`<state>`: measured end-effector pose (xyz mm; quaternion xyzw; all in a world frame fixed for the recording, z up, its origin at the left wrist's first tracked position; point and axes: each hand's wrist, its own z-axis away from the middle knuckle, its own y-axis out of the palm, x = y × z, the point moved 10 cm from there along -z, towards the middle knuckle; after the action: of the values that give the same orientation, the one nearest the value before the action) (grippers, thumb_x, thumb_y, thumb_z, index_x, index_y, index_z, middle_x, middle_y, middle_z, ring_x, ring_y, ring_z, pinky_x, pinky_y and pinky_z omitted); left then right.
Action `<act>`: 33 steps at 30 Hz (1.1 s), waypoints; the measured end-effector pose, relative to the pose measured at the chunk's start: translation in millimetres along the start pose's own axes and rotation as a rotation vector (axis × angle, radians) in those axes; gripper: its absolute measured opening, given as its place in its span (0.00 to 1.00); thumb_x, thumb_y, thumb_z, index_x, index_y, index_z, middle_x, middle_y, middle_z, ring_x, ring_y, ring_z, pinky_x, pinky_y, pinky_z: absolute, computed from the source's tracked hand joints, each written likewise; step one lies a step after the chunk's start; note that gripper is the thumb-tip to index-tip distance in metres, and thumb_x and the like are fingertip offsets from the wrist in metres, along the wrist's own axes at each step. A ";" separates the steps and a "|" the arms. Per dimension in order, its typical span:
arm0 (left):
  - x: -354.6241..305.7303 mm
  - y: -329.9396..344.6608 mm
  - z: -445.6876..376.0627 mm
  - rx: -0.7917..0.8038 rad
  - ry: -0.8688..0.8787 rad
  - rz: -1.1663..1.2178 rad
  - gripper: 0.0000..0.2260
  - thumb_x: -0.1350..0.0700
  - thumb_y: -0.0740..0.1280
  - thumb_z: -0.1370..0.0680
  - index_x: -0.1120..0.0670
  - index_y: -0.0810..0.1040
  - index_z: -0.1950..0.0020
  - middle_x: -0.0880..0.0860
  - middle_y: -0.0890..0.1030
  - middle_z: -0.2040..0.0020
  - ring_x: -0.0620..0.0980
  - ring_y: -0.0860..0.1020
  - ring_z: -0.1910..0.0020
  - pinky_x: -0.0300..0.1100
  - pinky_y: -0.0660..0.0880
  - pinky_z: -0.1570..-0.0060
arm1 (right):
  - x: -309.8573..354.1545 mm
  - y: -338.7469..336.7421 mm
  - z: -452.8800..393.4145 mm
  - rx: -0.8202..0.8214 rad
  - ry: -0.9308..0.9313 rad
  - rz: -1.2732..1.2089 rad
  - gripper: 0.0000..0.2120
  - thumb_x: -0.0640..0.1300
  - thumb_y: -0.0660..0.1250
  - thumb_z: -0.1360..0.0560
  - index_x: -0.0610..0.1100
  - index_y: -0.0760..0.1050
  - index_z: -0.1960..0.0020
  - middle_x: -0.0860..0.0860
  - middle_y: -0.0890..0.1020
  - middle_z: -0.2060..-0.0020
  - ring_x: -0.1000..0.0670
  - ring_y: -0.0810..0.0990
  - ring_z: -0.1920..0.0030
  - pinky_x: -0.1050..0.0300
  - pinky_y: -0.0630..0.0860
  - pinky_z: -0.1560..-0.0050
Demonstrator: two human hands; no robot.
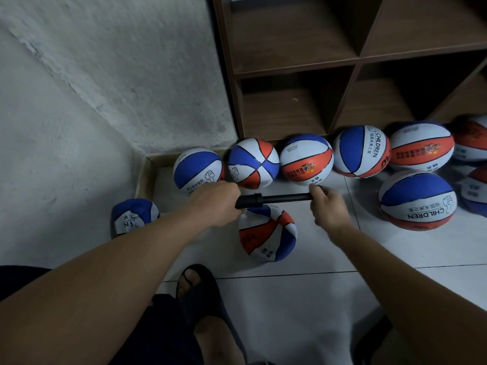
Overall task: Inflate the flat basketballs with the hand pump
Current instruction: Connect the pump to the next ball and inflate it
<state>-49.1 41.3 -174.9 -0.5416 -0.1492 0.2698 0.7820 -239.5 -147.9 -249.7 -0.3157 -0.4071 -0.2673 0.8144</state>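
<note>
While my left grip and right grip clamp the pump, the crumpled ball beneath it and another left of it remain flat; most look round.

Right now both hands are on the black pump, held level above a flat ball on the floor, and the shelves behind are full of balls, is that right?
Not quite. The head view shows the shelves bare; the balls sit on the floor before them. Left hand and right hand do hold the pump level above a flat ball.
</note>
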 end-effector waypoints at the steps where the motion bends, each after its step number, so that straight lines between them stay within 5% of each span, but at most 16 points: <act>1: 0.6 0.1 0.1 0.005 0.002 0.002 0.14 0.43 0.72 0.18 0.48 0.76 0.58 0.48 0.79 0.64 0.48 0.78 0.67 0.43 0.65 0.70 | 0.7 -1.1 -1.2 0.019 -0.002 -0.004 0.17 0.55 0.61 0.15 0.43 0.72 0.53 0.47 0.71 0.67 0.46 0.68 0.65 0.48 0.67 0.64; 6: -11.7 -3.0 0.4 -0.016 0.036 -0.018 0.14 0.44 0.73 0.19 0.49 0.76 0.59 0.49 0.79 0.64 0.49 0.78 0.68 0.43 0.66 0.70 | 11.2 20.0 17.2 -0.071 -0.018 0.016 0.20 0.53 0.60 0.15 0.37 0.73 0.54 0.47 0.72 0.68 0.46 0.72 0.65 0.45 0.71 0.61; 21: -24.1 1.2 1.4 -0.002 0.053 0.038 0.16 0.42 0.73 0.19 0.48 0.73 0.59 0.49 0.78 0.64 0.50 0.78 0.67 0.44 0.70 0.69 | 42.0 75.2 51.3 0.085 -0.144 0.080 0.19 0.55 0.57 0.12 0.42 0.77 0.49 0.44 0.83 0.56 0.48 0.79 0.58 0.49 0.77 0.56; 28: -21.9 -0.4 0.8 -0.023 0.062 0.057 0.14 0.41 0.73 0.19 0.48 0.77 0.58 0.48 0.80 0.64 0.51 0.80 0.67 0.44 0.73 0.68 | 41.2 69.7 43.9 0.150 -0.136 0.058 0.18 0.55 0.58 0.12 0.42 0.78 0.48 0.48 0.78 0.62 0.49 0.75 0.61 0.51 0.73 0.58; 33: -5.5 -7.7 3.4 -0.058 0.010 0.039 0.16 0.43 0.71 0.18 0.47 0.73 0.62 0.47 0.78 0.66 0.47 0.77 0.69 0.42 0.66 0.71 | 21.3 0.2 3.8 0.017 -0.081 0.013 0.19 0.59 0.60 0.18 0.44 0.74 0.54 0.52 0.72 0.69 0.49 0.71 0.65 0.47 0.71 0.61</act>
<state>-53.3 38.7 -166.2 -0.5683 -0.1424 0.2775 0.7614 -230.0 -148.8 -230.2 -0.3218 -0.4401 -0.2454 0.8016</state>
